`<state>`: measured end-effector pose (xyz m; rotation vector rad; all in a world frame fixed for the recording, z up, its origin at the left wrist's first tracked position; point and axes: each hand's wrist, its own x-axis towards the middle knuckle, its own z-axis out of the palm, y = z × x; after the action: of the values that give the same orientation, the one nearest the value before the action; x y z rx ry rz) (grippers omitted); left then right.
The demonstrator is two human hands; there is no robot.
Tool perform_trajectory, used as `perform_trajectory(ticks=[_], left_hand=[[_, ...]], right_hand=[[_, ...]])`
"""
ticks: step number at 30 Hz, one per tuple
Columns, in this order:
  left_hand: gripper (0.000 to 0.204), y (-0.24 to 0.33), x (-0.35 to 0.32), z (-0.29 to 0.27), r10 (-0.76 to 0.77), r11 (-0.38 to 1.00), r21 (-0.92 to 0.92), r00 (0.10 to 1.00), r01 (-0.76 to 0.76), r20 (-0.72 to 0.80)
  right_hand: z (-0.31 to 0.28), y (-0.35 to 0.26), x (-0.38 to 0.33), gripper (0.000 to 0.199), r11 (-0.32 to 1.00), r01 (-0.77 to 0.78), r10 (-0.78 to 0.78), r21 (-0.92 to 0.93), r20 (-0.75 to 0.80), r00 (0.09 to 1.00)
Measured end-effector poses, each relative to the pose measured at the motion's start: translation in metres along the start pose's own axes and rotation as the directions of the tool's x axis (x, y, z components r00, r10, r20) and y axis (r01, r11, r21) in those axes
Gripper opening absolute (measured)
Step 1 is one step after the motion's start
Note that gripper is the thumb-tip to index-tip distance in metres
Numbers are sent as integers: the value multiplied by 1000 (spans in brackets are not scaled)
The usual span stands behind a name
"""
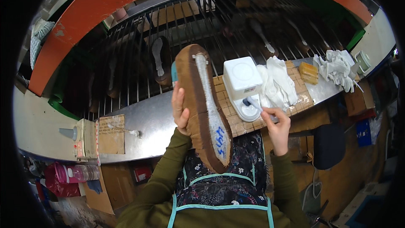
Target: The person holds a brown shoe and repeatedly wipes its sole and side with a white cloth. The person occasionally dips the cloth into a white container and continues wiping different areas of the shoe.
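L hand (181, 109) grips brn shoe upper (192, 97); R hand (277, 126) pinches brush (255, 103) — at wht dispenser (242, 74)

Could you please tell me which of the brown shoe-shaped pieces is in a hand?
The brown shoe-shaped piece whose pale sole strip bears blue handwriting, held in the left hand; the others lie among the dark metal bars beyond.

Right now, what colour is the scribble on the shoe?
The scribble is blue in the head view.

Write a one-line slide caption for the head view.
The left hand holds a brown shoe upper while the right hand holds a brush at a white container.
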<state>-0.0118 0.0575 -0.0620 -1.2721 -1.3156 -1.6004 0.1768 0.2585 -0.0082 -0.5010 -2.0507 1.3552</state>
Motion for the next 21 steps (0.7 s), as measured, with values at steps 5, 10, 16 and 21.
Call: perform_trajectory(ticks=[5,10,16,21], left_hand=[[51,-9,5,-2,-307,940,-155,952,305,5],[53,1,34,4,-148,988,-33,988,150,41],[40,29,46,2,20,987,158,997,-32,78],[39,43,52,-3,68,976,200,991,-90,116]], right_hand=[[16,-76,-8,25,873,458,-485,-166,-206,850],[29,-89,-26,22,882,212,-243,420,20,970],[50,-90,-8,19,893,161,-202,421,56,978],[62,-94,16,20,888,183,-230,421,64,971]])
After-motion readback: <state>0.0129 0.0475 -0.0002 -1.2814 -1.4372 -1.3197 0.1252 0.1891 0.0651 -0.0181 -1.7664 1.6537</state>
